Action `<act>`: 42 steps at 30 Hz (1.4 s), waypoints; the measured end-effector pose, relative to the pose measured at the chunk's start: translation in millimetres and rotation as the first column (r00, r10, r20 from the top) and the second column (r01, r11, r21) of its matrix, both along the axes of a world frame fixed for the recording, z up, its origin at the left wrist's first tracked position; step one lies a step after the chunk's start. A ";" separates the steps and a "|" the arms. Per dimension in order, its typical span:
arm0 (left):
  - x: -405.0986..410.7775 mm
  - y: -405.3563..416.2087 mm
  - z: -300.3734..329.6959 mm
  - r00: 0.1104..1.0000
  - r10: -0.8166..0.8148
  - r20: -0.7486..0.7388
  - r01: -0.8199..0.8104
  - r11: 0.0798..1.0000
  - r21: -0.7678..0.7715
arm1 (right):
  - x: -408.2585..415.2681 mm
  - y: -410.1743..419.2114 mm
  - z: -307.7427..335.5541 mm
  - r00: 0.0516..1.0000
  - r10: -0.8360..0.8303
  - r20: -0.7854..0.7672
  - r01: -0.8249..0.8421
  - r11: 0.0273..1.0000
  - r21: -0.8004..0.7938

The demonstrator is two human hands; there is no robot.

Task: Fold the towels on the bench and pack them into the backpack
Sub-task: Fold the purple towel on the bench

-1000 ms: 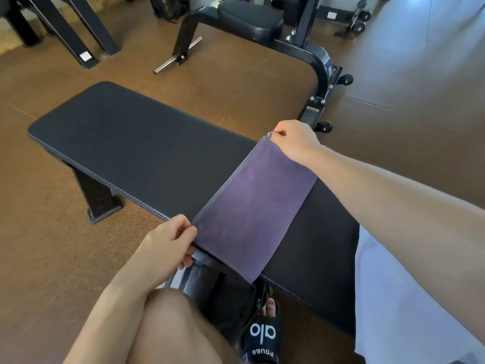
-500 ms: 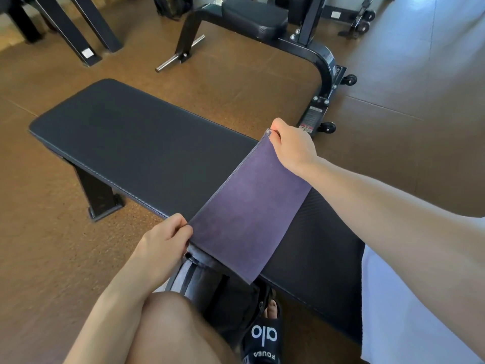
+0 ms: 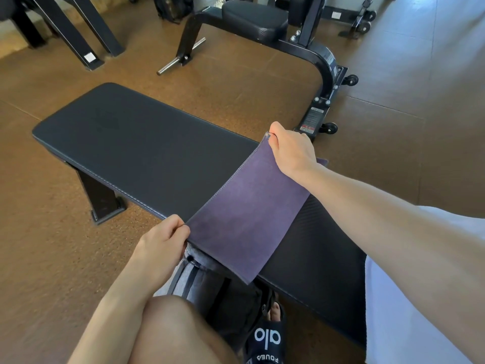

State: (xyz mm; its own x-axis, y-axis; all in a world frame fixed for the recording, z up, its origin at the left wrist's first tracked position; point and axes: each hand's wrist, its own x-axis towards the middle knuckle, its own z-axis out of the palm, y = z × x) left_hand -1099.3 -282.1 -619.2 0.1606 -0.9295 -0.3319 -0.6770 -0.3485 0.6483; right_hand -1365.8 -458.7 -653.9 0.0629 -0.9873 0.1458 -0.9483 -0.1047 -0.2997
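A purple towel lies folded in a long strip across the black padded bench, its near end hanging over the front edge. My right hand pinches the far corner of the towel. My left hand grips its near left corner at the bench's front edge. Below the towel, between my knee and the bench, stands a grey and black backpack, partly hidden by the towel. A white towel covers the bench's right end under my right arm.
A black weight machine with wheels stands on the brown floor behind the bench. Black frame legs are at the far left. My bare knee and a black sandal are at the bottom.
Both hands keep their hold on the purple towel. The right hand has drawn the far corner slightly further back across the bench, pulling the strip straighter.
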 end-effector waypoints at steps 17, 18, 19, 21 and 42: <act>-3.6 1.1 -6.4 0.993 0.039 0.112 -0.031 0.997 -0.074 | 10.7 5.7 14.0 0.972 -0.067 -0.224 -0.007 0.949 -0.314; -3.7 0.7 -6.2 0.993 0.039 0.108 -0.030 0.996 -0.080 | 14.7 13.9 18.8 0.982 -0.051 -0.184 -0.020 0.931 -0.365; -3.3 0.3 -6.5 0.994 0.039 0.099 -0.032 0.997 -0.075 | 19.9 24.8 23.5 0.990 -0.030 -0.139 -0.027 0.918 -0.395; -4.0 0.2 -5.4 0.995 0.047 0.083 -0.042 0.997 -0.059 | 32.8 57.3 31.3 0.998 0.033 -0.059 -0.054 0.919 -0.391; -20.3 24.4 23.5 0.957 -0.269 -0.111 0.265 0.963 -0.054 | 24.9 269.3 9.9 0.938 0.310 -0.154 -0.335 0.925 -0.177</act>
